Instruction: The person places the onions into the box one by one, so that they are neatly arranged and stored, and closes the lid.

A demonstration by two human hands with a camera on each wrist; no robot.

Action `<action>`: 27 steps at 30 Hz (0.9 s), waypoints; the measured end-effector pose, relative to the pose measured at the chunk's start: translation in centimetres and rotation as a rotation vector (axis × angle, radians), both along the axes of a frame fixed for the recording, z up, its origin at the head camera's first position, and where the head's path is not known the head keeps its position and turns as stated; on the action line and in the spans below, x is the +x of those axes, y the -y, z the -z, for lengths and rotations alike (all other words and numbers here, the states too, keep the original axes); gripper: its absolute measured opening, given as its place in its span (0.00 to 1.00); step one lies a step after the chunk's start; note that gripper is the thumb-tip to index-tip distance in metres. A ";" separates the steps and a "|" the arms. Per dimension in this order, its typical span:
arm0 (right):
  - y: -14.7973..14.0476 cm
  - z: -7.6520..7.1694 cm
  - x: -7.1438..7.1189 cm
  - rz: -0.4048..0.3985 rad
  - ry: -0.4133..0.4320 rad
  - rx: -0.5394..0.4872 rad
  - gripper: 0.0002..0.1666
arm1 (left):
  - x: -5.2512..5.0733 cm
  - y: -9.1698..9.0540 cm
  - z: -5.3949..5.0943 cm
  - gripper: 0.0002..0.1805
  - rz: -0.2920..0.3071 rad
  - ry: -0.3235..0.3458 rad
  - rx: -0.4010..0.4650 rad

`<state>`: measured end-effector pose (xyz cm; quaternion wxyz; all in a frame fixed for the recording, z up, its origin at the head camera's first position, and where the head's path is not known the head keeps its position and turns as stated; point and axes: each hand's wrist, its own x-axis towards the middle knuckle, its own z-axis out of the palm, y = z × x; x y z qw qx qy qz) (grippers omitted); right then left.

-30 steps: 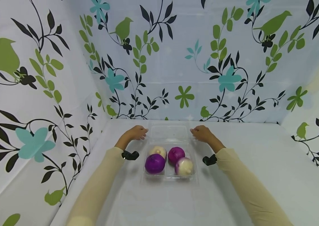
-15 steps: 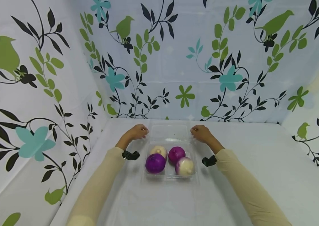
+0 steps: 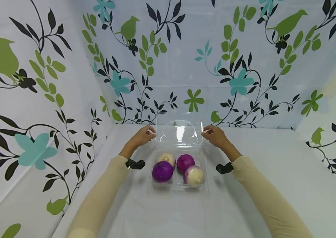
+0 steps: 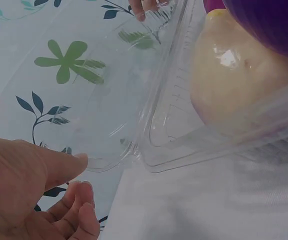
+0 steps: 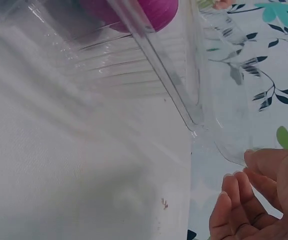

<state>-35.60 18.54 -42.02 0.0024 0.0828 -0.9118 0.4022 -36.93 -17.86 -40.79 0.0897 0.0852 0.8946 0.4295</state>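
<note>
A clear plastic clamshell container (image 3: 175, 185) stands on the table with its lid (image 3: 180, 133) raised at the back, tilted up from the hinge. My left hand (image 3: 142, 136) pinches the lid's left edge; in the left wrist view the left thumb (image 4: 66, 167) lies on the lid's corner and the other fingers are curled below. On the opposite edge, my right hand (image 3: 216, 136) pinches the lid between thumb and forefinger. Inside the two-part base sit round, turnip-like vegetables: purple ones (image 3: 162, 171) (image 3: 185, 163), a cream one (image 3: 166, 158) and a purple-and-cream one (image 3: 193, 175).
A white table (image 3: 260, 165) extends around the container on both sides and in front. Behind it hangs a white curtain (image 3: 185, 59) printed with birds, leaves and flowers, close beyond the raised lid. Similar printed cloth (image 3: 75, 79) borders the left side.
The lid has swung up from lying back flat to a steeper, raised position. Both hands have risen slightly with it. The vegetables and base have stayed put.
</note>
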 end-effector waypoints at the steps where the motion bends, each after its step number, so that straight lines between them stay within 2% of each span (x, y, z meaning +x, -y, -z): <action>1: -0.1 -0.1 0.1 0.001 0.000 -0.009 0.25 | 0.0 0.0 -0.1 0.14 -0.001 -0.002 0.010; 9: -0.3 -0.6 0.6 0.007 -0.018 -0.082 0.20 | 0.4 0.3 -0.5 0.10 0.027 -0.084 0.070; 14: -0.4 -1.2 1.4 -0.015 -0.049 -0.081 0.15 | 1.4 0.3 -0.8 0.07 0.019 -0.113 0.114; 20: -0.6 -2.2 2.8 -0.051 -0.065 -0.099 0.13 | 2.5 0.4 -1.1 0.08 0.006 -0.073 0.184; 27: -0.9 -2.5 4.7 -0.087 0.086 -0.311 0.18 | 3.9 0.7 -1.6 0.19 -0.046 0.013 0.185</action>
